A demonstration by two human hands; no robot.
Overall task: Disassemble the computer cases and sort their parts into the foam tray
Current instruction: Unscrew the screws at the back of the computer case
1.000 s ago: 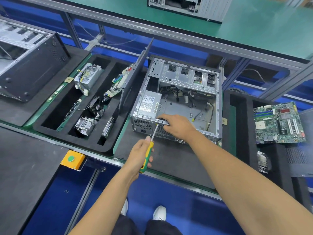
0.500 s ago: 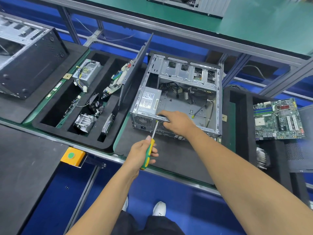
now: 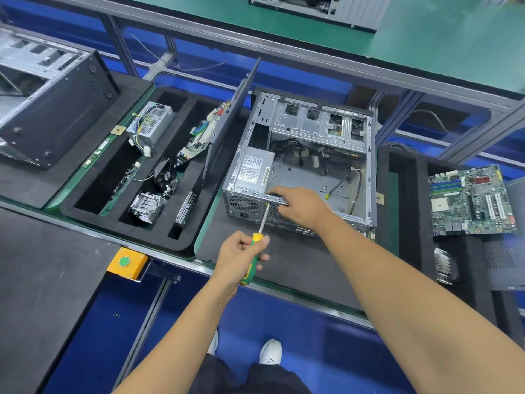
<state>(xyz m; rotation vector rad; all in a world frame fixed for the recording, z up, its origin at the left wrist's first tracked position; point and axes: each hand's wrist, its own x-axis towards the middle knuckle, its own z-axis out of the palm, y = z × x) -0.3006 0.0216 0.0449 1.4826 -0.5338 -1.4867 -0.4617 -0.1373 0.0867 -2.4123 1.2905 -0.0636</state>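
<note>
Centrally on the dark counter (image 3: 284,260) lies the opened grey computer case (image 3: 301,160), side panel off, showing a silver power supply (image 3: 254,170) at its near-left corner and loose black cables behind. Left of it the black foam tray (image 3: 93,177) holds removed parts; its deep slots hide much of them. The right hand (image 3: 301,206) rests on the case's near rim, fingers curled over the edge, tips hidden. The left hand (image 3: 241,257) grips a yellow-green screwdriver (image 3: 254,251), tip at that rim.
</note>
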